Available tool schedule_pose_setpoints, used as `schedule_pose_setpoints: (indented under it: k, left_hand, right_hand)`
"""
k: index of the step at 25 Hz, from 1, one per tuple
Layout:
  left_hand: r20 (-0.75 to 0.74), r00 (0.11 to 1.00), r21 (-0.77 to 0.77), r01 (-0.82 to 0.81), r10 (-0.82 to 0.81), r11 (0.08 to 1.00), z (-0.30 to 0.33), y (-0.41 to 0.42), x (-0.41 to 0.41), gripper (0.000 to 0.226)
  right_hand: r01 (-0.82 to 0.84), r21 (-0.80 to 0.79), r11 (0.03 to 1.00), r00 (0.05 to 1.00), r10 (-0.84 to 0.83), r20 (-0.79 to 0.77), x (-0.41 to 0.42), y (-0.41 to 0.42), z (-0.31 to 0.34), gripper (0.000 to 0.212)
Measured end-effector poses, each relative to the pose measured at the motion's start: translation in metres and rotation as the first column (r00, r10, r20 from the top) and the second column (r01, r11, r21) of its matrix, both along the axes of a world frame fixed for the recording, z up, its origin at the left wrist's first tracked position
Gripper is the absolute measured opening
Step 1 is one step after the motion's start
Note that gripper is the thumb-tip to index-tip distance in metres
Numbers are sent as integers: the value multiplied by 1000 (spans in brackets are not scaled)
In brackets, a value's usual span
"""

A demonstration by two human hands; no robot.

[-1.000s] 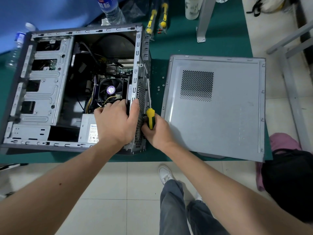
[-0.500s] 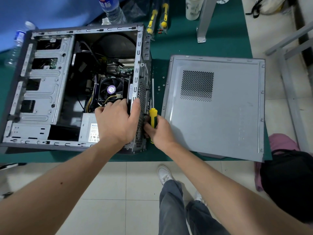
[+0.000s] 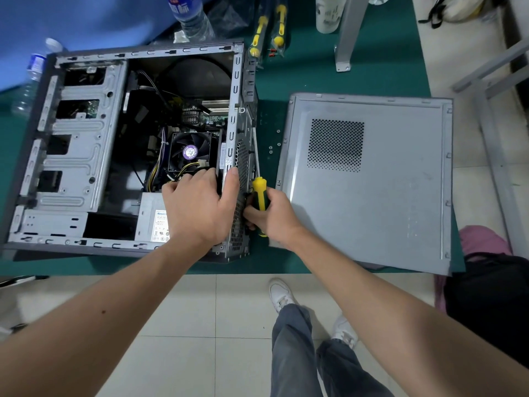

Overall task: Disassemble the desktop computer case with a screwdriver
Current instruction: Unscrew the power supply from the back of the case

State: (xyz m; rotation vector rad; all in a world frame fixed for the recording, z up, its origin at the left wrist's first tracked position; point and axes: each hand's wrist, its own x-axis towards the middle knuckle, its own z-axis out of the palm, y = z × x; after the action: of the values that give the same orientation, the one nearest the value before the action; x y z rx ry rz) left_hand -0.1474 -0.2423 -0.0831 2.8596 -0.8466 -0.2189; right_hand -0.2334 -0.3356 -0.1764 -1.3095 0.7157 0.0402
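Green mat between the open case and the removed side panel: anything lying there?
Head view: a few small loose screws on the green mat, between the case and the side panel.

Matt grey sheet-metal case (image 3: pixel 77 156) & side panel (image 3: pixel 400 196), glossy plastic screwdriver (image 3: pixel 260 196) handle, green table mat (image 3: pixel 372 75).

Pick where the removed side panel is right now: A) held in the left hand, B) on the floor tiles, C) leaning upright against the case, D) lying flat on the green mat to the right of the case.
D: the side panel lies flat on the green mat to the right of the open case, while the left hand rests on the case's rear edge and the right hand holds the screwdriver.
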Motion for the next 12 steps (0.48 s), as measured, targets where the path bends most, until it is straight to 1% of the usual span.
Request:
schedule_pose_setpoints:
  k: [3,5,7,12]
  left_hand:
    - [-4,1000,0,1,-1,1000,0,0,0,61]
    - [-5,1000,-3,-1,1,1000,0,0,0,61]
    - [2,1000,-4,0,0,1000,1,0,-1,61]
    - [3,1000,-9,0,0,1000,1,0,-1,60]
  right_hand:
    - [10,-29,1000,1000,-11,-20,-5,0,1,14]
    - [45,-30,999,998,-46,-30,-6,1,3,10]
    - [77,-14,997,996,-78,-35,-6,0,4,11]
    - [86,61,994,996,-84,-32,-3,1,4,15]
